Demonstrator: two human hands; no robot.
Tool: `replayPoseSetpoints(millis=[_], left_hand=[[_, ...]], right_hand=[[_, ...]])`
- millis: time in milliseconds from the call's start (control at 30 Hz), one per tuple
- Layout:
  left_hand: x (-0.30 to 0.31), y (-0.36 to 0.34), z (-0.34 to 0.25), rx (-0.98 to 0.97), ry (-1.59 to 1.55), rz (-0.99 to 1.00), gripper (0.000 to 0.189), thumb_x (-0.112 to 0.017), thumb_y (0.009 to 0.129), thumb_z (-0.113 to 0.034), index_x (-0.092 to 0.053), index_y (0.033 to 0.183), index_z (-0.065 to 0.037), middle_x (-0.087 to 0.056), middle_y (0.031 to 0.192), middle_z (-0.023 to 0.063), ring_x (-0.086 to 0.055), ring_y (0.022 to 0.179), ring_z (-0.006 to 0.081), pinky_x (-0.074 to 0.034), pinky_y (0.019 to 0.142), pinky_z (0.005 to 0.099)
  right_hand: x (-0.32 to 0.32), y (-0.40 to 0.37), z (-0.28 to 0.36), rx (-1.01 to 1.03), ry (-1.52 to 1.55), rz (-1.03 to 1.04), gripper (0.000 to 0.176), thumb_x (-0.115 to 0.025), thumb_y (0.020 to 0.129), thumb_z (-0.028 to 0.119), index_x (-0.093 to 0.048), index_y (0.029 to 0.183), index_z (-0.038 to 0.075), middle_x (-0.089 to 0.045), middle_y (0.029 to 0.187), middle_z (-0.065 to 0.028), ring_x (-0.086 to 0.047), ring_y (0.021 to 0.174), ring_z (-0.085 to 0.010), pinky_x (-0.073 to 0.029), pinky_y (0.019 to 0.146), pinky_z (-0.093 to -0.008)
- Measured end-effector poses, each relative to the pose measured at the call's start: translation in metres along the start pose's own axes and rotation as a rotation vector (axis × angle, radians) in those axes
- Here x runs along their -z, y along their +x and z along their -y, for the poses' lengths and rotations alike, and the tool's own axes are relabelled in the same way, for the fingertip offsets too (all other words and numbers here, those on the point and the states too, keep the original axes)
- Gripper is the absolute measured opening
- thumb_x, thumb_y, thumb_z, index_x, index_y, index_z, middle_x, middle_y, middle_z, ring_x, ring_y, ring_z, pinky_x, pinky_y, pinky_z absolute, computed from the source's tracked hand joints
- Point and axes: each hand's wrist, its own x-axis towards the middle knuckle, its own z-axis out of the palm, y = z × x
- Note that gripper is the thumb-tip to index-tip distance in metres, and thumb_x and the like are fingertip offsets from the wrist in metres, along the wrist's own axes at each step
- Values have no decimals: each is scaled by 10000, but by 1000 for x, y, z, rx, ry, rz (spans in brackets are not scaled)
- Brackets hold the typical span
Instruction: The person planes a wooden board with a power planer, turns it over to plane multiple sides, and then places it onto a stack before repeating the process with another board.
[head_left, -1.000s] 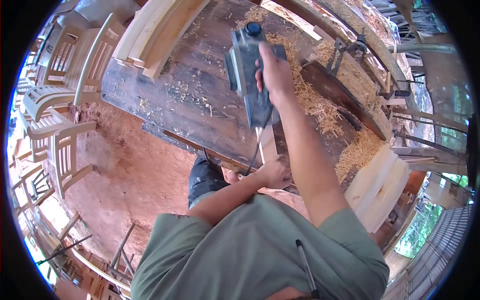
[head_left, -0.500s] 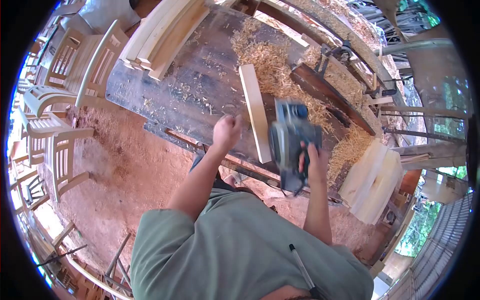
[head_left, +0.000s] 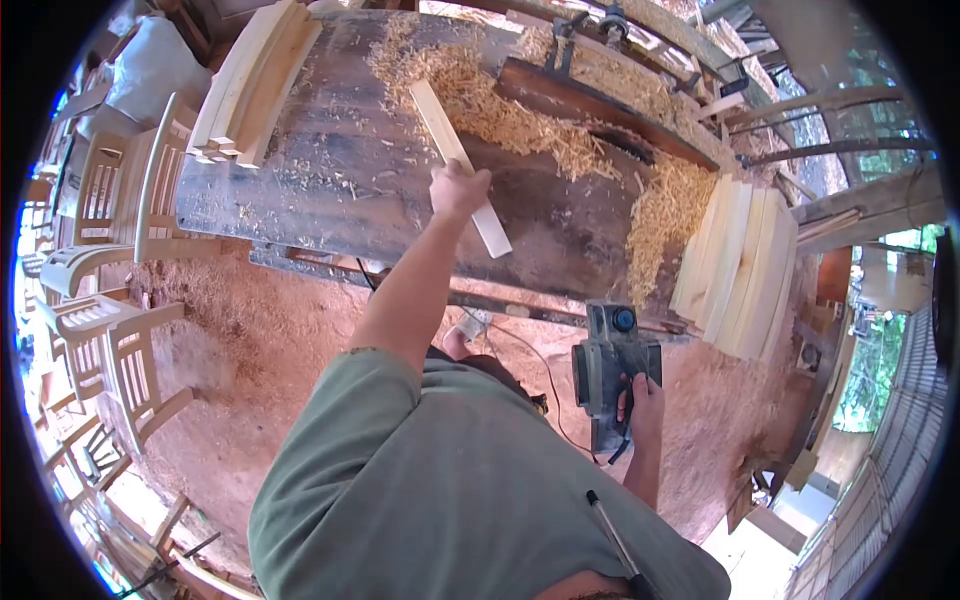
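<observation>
A pale wooden strip [head_left: 438, 122] lies slantwise on the dark workbench [head_left: 370, 190], its far end reaching into the shavings. My left hand [head_left: 460, 188] is closed around the strip near its middle. In my right hand [head_left: 645, 405] is an electric planer [head_left: 603, 365] with a blue knob, gripped by its rear handle. The planer hangs just off the bench's near edge, over the floor. A cord runs from behind it towards my legs.
Curly wood shavings [head_left: 530, 135] cover the bench's far side, beside a long brown fence [head_left: 600, 108]. Planks are stacked at the left [head_left: 250, 85] and more planks [head_left: 735, 270] at the right end. Wooden chairs [head_left: 105, 190] stand left on the sawdust-covered floor [head_left: 240, 350].
My left hand, a fist beside the strip before, now grips it. The planer in my right hand has moved off the bench, towards my body. The view has shifted.
</observation>
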Motion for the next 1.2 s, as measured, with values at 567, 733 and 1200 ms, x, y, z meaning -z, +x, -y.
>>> replayPoseSetpoints(millis=[567,733,1200], left_hand=[[80,92,21,-473,360,-133,447,-622,843,-301,-661,1170,1,-500,1387,266,-512,1265,434,-418,1078,466],[102,137,-2,-352,486,195,455,-651,819,-316,-673,1151,-6,-610,1286,251,-575,1221,391,-453,1046,444],[125,162,1,-165,354,372,996,-469,810,-826,-643,1249,50,-593,1314,288,-534,1290,400,-423,1075,444]], right_hand=[[-122,11,43,177,24,549,457,-681,922,447,-621,887,-5,-579,666,-11,-530,623,-82,-416,553,-269],[-148,3,38,85,2,548,484,-698,903,434,-634,956,-44,-623,710,-56,-571,677,-124,-461,603,-314],[-217,24,94,156,79,463,323,-638,944,315,-604,884,0,-547,611,4,-488,519,-59,-377,470,-239]])
